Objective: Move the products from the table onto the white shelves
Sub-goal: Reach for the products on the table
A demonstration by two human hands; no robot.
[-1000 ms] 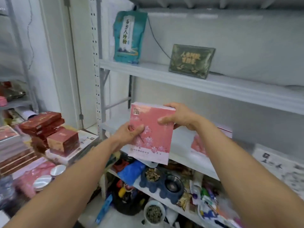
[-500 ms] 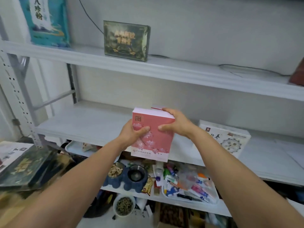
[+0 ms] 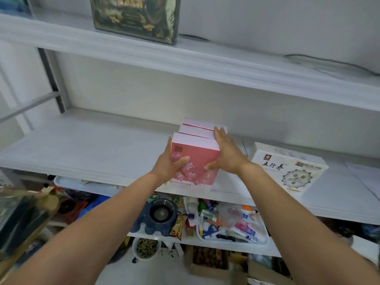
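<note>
Three pink boxes (image 3: 197, 131) stand in a row, one behind another, near the front edge of the middle white shelf (image 3: 92, 149). The front pink box (image 3: 195, 159) is upright and held from both sides. The left grip (image 3: 166, 167) wraps its left edge, thumb on the flowered face. The right grip (image 3: 226, 153) lies spread, fingers straight along the boxes' right sides, thumb touching the front face. Near its right lies a white box (image 3: 287, 167). A dark green box (image 3: 133, 15) stands on the upper shelf (image 3: 226, 64).

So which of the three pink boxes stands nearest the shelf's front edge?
The front pink box, held between the left hand and right hand; only it shows its flowered face, and the other two stand behind it.
</note>
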